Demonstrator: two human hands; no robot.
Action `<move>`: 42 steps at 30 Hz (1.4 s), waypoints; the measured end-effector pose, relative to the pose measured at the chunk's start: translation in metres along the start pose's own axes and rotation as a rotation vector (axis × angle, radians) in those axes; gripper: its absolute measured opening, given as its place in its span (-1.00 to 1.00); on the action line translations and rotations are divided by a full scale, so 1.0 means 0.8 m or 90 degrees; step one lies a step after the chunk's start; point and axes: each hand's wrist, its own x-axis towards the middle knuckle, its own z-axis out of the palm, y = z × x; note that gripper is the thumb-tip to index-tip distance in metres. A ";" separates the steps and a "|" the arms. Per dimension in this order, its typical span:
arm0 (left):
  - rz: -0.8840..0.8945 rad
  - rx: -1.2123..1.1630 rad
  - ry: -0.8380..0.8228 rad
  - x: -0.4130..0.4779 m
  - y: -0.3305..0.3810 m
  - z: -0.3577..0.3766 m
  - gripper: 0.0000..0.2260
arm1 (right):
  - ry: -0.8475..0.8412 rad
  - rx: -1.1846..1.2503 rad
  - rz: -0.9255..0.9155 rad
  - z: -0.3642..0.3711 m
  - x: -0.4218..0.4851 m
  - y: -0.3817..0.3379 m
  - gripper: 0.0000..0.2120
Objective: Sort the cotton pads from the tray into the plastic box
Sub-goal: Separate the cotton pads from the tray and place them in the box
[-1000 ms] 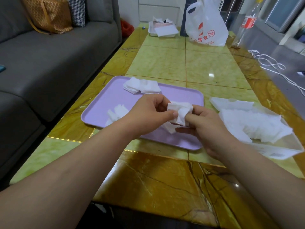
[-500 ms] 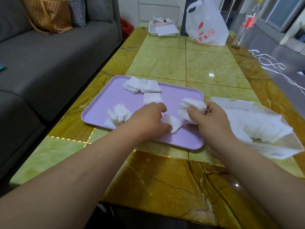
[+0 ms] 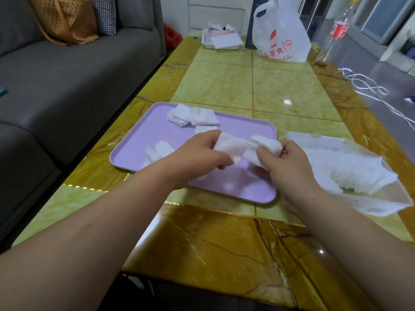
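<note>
A lilac tray [image 3: 143, 140] lies on the table in front of me. Over its right half my left hand [image 3: 197, 156] grips a small stack of white cotton pads [image 3: 229, 145]. My right hand [image 3: 285, 162] holds a second bunch of pads [image 3: 262, 145], touching the first. More pads lie on the tray: a pile at the far edge [image 3: 193, 116] and a loose fan near the front left [image 3: 159, 150], partly hidden by my left forearm. The clear plastic box [image 3: 390, 198] stands to the right of the tray, with several pads [image 3: 350, 167] in it.
A grey sofa [image 3: 67, 70] runs along the table's left side. At the far end stand a white plastic bag [image 3: 280, 34], a small white tray with papers [image 3: 222, 40] and a plastic bottle [image 3: 334, 32]. A white cable [image 3: 368, 86] lies on the floor at right.
My left hand went down to the tray, picked up more pads and lifted them. It now holds them against the bunch in my right hand, which stayed over the tray's right side.
</note>
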 end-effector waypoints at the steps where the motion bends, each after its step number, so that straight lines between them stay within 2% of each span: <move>1: 0.001 -0.058 -0.017 -0.001 0.001 -0.002 -0.76 | -0.010 -0.003 0.001 0.000 0.000 -0.001 -0.85; 3: 0.004 -0.127 -0.039 -0.002 0.002 -0.002 -0.70 | -0.039 0.013 0.005 0.001 -0.001 -0.004 -0.85; 6: -0.002 -0.134 -0.043 -0.002 0.003 0.003 -0.65 | -0.084 0.048 0.017 0.007 -0.006 -0.007 -0.84; 15: 0.024 -0.149 0.008 -0.003 0.004 0.002 -0.76 | -0.077 0.051 0.041 0.007 -0.004 -0.003 -0.84; 19: 0.030 -0.196 -0.026 -0.004 0.009 0.001 -0.85 | -0.082 0.063 0.063 0.005 -0.002 -0.003 -0.82; 22: 0.053 -0.127 -0.043 -0.006 0.007 0.002 -0.88 | -0.147 0.081 0.080 0.004 -0.006 -0.007 -0.75; 25: 0.065 -0.066 -0.030 -0.007 0.005 0.001 -0.83 | -0.208 0.089 0.089 0.004 -0.010 -0.009 -0.70; 28: 0.071 -0.062 -0.018 -0.006 0.004 -0.002 -0.73 | -0.226 0.087 0.093 0.004 -0.010 -0.009 -0.74; 32: 0.075 -0.029 0.002 -0.005 0.003 -0.004 -0.71 | -0.251 0.098 0.104 0.007 -0.011 -0.009 -0.78; 38: 0.102 0.084 0.063 -0.002 0.003 0.003 -0.68 | -0.209 0.123 0.130 0.010 -0.008 -0.008 -0.80; 42: 0.129 0.018 0.085 0.000 0.008 0.002 -0.82 | -0.166 0.116 0.117 0.010 -0.006 -0.007 -0.81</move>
